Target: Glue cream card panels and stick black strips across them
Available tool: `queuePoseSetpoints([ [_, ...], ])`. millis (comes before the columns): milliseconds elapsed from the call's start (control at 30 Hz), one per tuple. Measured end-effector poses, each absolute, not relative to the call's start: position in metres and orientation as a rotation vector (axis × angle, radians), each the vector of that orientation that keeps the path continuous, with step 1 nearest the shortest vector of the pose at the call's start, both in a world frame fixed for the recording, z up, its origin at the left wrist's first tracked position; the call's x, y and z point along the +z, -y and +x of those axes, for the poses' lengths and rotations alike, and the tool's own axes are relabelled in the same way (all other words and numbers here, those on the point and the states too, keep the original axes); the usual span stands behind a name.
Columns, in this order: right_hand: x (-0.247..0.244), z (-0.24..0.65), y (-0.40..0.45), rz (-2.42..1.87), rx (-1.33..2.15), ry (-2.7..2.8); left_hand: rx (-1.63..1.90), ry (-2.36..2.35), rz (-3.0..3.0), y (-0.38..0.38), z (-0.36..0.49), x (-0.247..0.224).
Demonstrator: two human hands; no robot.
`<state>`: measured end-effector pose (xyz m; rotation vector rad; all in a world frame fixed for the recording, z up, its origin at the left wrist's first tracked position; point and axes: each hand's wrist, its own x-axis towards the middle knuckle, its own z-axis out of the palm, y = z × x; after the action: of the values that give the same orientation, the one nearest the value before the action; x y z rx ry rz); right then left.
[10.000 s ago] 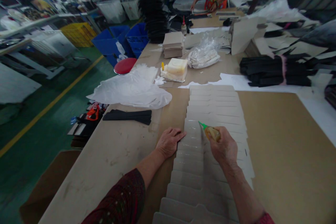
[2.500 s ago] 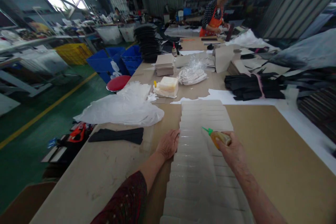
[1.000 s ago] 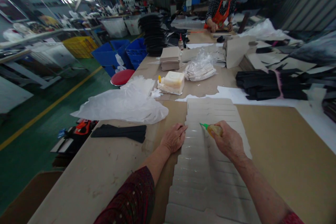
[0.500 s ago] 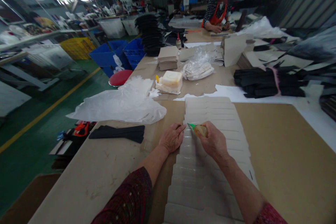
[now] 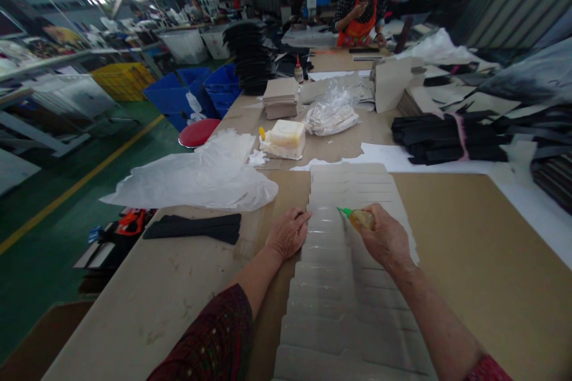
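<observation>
A long row of overlapping light grey pieces point(image 5: 330, 286) runs away from me along the table, with shiny wet lines across several of them. In my right hand point(image 5: 391, 241) is a small squeeze bottle point(image 5: 363, 220) of amber liquid, its green nozzle point(image 5: 344, 212) pointing left, at or just above a piece in the upper part of the row. My left hand point(image 5: 288, 232) lies at the row's left edge, fingers stretched out and fingertips touching the pieces. It holds nothing.
Black strips point(image 5: 194, 227) and a white plastic sheet point(image 5: 192, 181) lie to the left. Beyond are a yellowish-white container point(image 5: 286, 138), a plastic bag point(image 5: 333, 116) and stacked boards point(image 5: 280, 98). Bundled black strips point(image 5: 438, 137) lie at right. A person in an orange apron point(image 5: 357, 30) stands across the table.
My right hand has moved the bottle rightward across the row, away from my left hand. My left hand stays at the edge. The person opposite has raised one hand.
</observation>
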<state>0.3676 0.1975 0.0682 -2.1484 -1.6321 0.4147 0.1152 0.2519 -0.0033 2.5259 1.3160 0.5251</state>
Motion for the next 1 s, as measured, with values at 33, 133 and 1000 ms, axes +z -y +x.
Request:
queuePoseSetpoints([
  [33, 0.068, 0.369, -0.198, -2.152, 0.411, 1.629, 0.527, -1.315, 2.525, -0.252, 0.115, -0.003],
  [133, 0.068, 0.376, -0.200, -2.158, 0.399, 1.610, 0.532, -1.313, 2.522, -0.252, 0.115, -0.002],
  [1000, 0.064, 0.469, -0.179, -2.363, 0.171, 1.353, 0.575, -1.292, 2.544, -0.256, 0.115, -0.003],
])
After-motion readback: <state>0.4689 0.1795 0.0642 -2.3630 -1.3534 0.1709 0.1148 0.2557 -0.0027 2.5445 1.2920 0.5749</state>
